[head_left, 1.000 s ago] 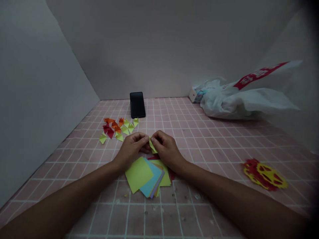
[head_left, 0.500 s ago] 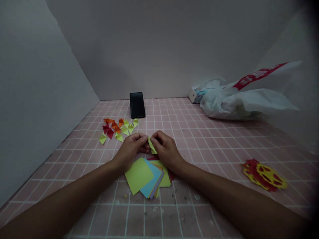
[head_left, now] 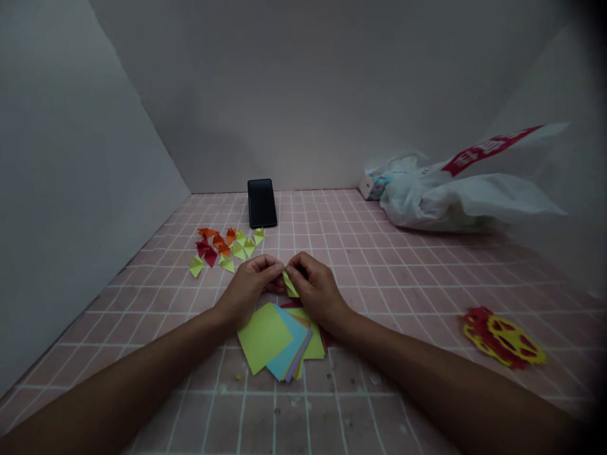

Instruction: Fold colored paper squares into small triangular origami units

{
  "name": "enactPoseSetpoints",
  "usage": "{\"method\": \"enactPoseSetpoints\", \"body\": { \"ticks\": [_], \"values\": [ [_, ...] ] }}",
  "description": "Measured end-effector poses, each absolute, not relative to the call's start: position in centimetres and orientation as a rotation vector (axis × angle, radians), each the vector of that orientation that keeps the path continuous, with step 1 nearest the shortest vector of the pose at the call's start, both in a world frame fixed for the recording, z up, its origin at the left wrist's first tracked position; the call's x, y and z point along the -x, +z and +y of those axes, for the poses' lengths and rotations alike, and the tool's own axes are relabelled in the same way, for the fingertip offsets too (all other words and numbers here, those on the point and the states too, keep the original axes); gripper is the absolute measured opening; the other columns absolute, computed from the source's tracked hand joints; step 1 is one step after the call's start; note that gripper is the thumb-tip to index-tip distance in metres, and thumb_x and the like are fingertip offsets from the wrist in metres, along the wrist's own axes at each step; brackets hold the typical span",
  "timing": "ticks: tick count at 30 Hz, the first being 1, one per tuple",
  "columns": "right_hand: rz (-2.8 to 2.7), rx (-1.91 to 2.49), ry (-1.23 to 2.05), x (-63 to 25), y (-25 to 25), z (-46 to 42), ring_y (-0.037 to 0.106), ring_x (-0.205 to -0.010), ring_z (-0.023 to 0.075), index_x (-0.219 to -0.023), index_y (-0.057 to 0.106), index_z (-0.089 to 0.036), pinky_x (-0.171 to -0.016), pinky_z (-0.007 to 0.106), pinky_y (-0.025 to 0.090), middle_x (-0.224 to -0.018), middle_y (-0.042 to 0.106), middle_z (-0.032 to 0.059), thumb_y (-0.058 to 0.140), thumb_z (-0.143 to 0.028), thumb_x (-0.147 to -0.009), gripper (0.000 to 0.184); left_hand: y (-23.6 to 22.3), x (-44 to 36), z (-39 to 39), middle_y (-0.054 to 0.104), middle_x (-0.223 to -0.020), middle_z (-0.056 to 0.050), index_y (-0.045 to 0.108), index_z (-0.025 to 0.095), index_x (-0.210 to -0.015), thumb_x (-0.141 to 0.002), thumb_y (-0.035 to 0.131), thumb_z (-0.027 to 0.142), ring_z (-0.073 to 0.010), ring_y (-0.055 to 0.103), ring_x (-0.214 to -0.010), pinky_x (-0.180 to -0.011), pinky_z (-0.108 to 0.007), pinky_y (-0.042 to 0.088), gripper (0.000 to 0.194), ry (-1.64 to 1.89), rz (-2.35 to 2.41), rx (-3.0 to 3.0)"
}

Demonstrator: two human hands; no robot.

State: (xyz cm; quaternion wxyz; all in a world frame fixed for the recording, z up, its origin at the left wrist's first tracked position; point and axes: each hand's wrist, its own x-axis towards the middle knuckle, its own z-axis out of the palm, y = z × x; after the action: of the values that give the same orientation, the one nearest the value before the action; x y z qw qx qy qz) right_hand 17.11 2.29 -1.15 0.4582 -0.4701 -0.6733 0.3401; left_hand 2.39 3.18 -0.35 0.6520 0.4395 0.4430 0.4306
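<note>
A grey wall (head_left: 71, 158) filled the left side of the frame, meeting a back wall (head_left: 265, 95) above a pink, white-gridded surface (head_left: 389, 272). Left of centre lay small folded papers (head_left: 222, 246); a black phone (head_left: 262, 203) rested beyond them. At centre, the left hand (head_left: 251, 285) and right hand (head_left: 315, 289) both gripped a yellow folded piece (head_left: 291, 287) between closed fingers, above fanned paper sheets (head_left: 265, 338). A white plastic bag (head_left: 436, 199) lay upper right, red and yellow cutouts (head_left: 505, 338) lower right.
</note>
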Motion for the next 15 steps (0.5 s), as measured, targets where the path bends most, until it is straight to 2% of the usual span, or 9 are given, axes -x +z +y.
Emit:
{"method": "enactPoseSetpoints", "body": {
  "ticks": [9, 15],
  "values": [
    [-1.660, 1.172, 0.801, -17.00, -1.10, 2.18, 0.049, -0.064, 0.0141, -0.073, 0.053, -0.019, -0.060, 0.025, 0.037, -0.068, 0.054, 0.0004, 0.047, -0.019, -0.085, 0.013, -0.46, -2.54, 3.14, 0.059, -0.067, 0.004, 0.058, 0.016, -0.075, -0.071, 0.071, 0.029, -0.0074, 0.058, -0.058, -0.063, -0.021, 0.051, 0.019, 0.990, 1.015, -1.012],
    [-1.608, 1.183, 0.903, -17.04, -1.20, 2.26, 0.049, -0.062, 0.0135, -0.072, 0.054, -0.018, -0.056, 0.024, 0.037, -0.064, 0.053, -0.0009, 0.049, -0.021, -0.082, 0.012, -0.41, -2.53, 3.09, 0.058, -0.063, 0.004, 0.058, 0.016, -0.076, -0.071, 0.070, 0.028, -0.0085, 0.057, -0.055, -0.059, -0.022, 0.050, 0.018, 1.005, 1.074, -1.138]
  ]
}}
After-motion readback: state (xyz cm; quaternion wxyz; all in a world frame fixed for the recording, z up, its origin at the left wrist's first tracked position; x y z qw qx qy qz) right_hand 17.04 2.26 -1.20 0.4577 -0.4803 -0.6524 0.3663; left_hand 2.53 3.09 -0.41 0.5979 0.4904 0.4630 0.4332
